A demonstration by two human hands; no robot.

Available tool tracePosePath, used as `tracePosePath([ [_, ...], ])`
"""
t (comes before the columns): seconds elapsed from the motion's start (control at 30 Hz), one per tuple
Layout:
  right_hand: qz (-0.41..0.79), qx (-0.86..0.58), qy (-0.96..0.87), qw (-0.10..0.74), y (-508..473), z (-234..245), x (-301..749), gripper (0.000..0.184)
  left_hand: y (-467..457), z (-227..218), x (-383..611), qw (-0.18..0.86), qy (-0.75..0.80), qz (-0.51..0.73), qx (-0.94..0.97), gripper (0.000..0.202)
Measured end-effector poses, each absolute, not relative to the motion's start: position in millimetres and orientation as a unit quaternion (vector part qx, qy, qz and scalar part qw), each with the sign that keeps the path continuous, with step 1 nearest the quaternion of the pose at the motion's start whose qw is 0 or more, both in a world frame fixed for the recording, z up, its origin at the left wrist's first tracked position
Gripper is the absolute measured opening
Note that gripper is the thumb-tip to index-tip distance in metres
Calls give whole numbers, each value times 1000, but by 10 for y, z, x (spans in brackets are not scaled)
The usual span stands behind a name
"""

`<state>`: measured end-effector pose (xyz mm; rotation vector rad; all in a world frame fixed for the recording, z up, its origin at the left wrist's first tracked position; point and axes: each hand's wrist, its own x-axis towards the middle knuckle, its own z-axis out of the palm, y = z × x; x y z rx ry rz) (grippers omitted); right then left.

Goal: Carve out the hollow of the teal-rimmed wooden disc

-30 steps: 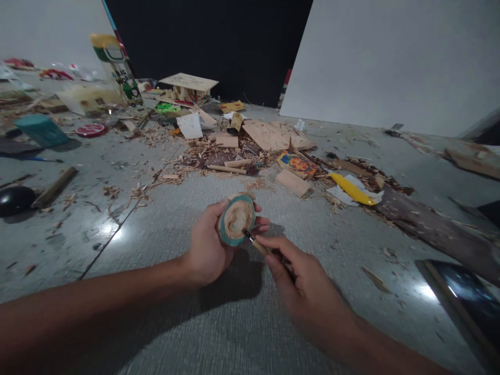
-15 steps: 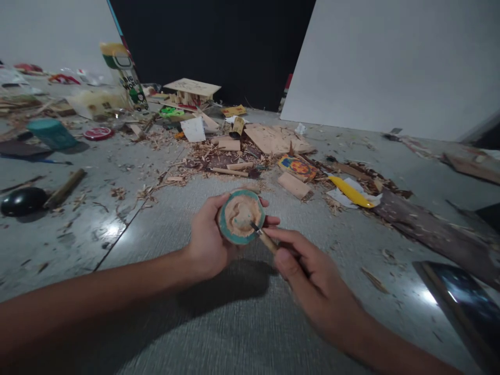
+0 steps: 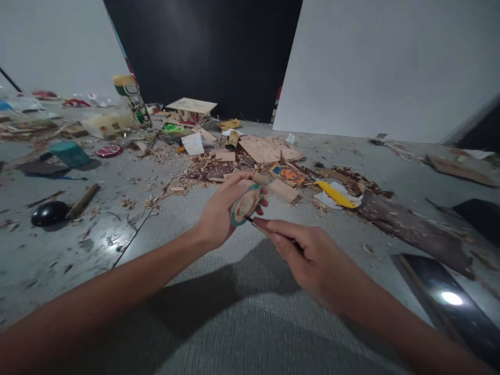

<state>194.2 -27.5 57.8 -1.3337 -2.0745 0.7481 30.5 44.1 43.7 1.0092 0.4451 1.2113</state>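
Observation:
My left hand (image 3: 221, 211) is closed around a round wooden piece (image 3: 247, 204) with a teal rim and a hollowed, bare-wood middle. The piece is tilted, so its carved face turns toward the right. In my right hand (image 3: 308, 252) is a wood-carving gouge (image 3: 262, 229), gripped low on its handle like a pen. Its dark metal tip is at the lower right edge of the piece; whether it touches the wood I cannot tell. Both hands are held above the grey floor (image 3: 242, 338).
Wood shavings and offcuts (image 3: 269, 148) are heaped ahead. To the right lie a yellow-handled tool (image 3: 336, 195), a dark bark-like strip (image 3: 414, 232) and a shiny dark slab (image 3: 445, 297). A black-headed mallet (image 3: 50, 213) and a teal block (image 3: 70, 153) are on the left.
My left hand has turned the round piece from facing me to a steep tilt. The gouge tip has moved from its face to its lower edge. The view has shifted slightly.

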Motion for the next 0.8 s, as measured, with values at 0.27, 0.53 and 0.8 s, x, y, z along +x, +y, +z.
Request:
tracePosePath([
  [0.27, 188, -472, -726, 464, -110, 472, 1789, 38, 590, 785, 586, 674, 130, 656, 315, 18],
  [0.53, 267, -487, -713, 429, 116, 520, 1687, 42, 837, 692, 433, 650, 180, 672, 306, 18],
  [0.8, 237, -465, -794, 311, 191, 805, 1789, 38, 902, 581, 289, 660, 172, 619, 390, 23],
])
